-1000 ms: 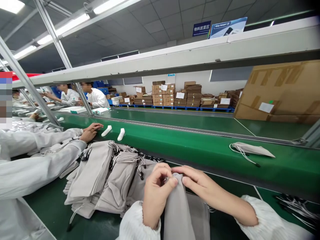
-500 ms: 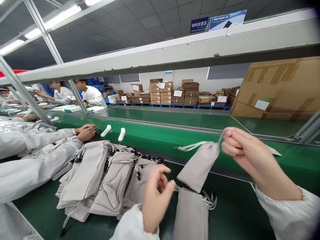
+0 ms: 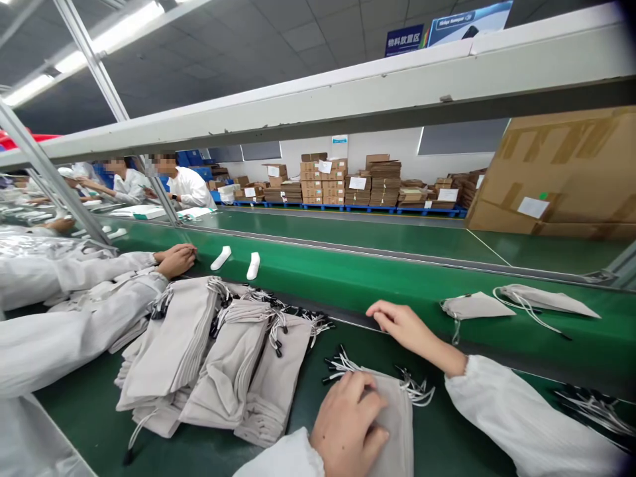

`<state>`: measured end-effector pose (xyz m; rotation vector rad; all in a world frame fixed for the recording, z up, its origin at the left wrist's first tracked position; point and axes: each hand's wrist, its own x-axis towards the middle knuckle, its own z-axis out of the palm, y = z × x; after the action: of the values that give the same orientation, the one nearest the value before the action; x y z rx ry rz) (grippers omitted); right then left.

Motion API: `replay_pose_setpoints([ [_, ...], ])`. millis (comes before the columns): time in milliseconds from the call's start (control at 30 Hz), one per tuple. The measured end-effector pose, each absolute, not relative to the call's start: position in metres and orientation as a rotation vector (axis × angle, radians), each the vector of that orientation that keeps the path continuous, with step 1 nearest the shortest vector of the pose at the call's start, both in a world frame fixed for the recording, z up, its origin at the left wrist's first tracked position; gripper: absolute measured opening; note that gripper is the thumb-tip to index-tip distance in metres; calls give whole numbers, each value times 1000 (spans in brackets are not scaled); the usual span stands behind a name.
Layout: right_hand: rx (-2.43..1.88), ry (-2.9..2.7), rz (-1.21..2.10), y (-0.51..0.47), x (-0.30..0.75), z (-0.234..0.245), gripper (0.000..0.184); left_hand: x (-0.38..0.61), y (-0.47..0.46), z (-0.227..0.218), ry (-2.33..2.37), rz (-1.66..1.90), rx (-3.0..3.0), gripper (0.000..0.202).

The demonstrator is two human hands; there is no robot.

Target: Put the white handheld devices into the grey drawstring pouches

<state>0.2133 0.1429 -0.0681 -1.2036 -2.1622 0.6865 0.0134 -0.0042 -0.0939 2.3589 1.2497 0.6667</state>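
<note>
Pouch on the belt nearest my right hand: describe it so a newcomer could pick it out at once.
Find the bright green belt crossing the picture and follow it rightward, past your right hand. Two grey drawstring pouches lie there. Take the left pouch: its cord drops from its left end, while the right pouch has cord trailing rightward.

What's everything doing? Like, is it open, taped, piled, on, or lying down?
Left hand: open, over near pouches
Near pouches: piled, cords loose
Right hand: open, holding nothing visible
Left pouches: piled
Belt pouches: lying down
White pieces: lying apart
Big box: taped
Ceiling light: on
</note>
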Motion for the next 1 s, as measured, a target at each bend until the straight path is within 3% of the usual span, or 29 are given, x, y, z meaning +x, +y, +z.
replay_pose_setpoints([
  [200, -1163, -2369, 636, 140, 207, -98, 32, 14, -5, -91, 1279, 638, 2308, 38],
  [1000, -1129, -2369, 585, 143, 208, -110, 28, 13, -6, -90, 1278, 624, 2261, 36],
])
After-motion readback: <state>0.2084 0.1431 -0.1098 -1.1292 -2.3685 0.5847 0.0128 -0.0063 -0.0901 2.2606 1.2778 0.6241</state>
